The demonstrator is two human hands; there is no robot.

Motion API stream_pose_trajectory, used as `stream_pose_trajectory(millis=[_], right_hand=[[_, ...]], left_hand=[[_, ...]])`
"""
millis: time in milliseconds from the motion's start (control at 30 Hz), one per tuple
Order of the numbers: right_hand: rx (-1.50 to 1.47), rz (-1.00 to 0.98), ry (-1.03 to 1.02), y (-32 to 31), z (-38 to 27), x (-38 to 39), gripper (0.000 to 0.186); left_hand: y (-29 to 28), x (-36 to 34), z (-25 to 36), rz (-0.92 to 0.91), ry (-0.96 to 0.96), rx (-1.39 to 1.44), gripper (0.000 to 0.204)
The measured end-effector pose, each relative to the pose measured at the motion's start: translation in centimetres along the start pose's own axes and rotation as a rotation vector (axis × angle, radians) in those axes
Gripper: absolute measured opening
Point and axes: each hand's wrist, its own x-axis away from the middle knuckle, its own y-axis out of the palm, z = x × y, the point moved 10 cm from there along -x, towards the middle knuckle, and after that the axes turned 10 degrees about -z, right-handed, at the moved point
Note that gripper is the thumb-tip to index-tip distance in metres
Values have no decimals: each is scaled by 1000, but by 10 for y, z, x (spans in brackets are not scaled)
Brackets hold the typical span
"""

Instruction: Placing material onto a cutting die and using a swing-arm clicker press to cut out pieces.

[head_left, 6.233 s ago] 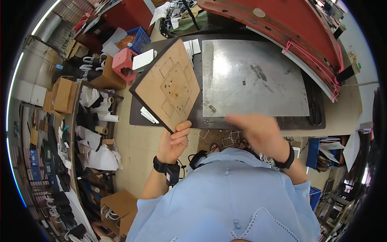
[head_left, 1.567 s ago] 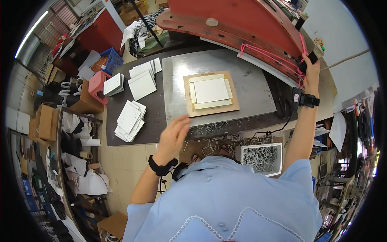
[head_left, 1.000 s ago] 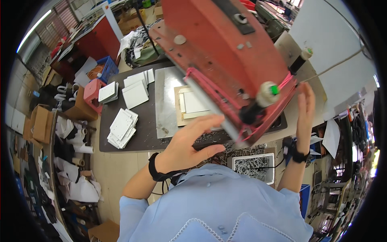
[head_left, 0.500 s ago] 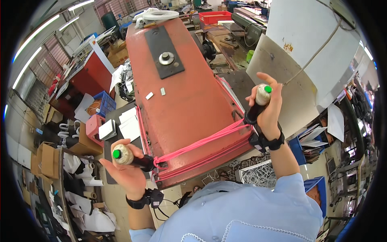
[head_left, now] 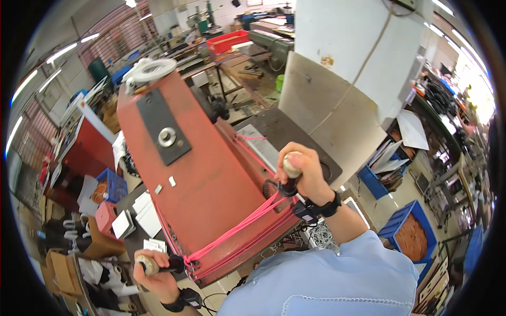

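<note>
Both hands are grasping the handles of a big red machine arm [head_left: 205, 195]. The left hand [head_left: 162, 284] has its fingers closed around the left handle [head_left: 147, 265], which sticks out from the front left corner of the arm. The right hand [head_left: 313, 181] has its fingers closed around the right handle [head_left: 288, 169] at the front right corner, with the thumb lying on the pale knob. Each handle has also a black part, and pink cords [head_left: 245, 221] are stretched between the two, across the front of the arm.

The arm lies over the middle of the dark bench [head_left: 313, 147] and hides much of its top. Near the left edge of the bench there are white panels [head_left: 147, 216] in several groups, partly covered by the arm. To the right of the arm, a part of a grey metal plate [head_left: 261, 142] is visible on the bench.

On top of the arm are a black plate [head_left: 162, 126] with a round bolt and two small pale pieces [head_left: 172, 181]. A white ring [head_left: 156, 69] rests at its far end.
</note>
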Motion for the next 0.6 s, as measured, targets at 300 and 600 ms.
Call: stream_pose_trajectory(millis=[300, 600], right_hand=[[83, -65, -74, 9, -9, 6, 55], [176, -102, -56, 1, -32, -3, 32]], left_hand=[[11, 2, 10, -9, 57, -92, 61], [48, 15, 23, 20, 240, -49, 51]])
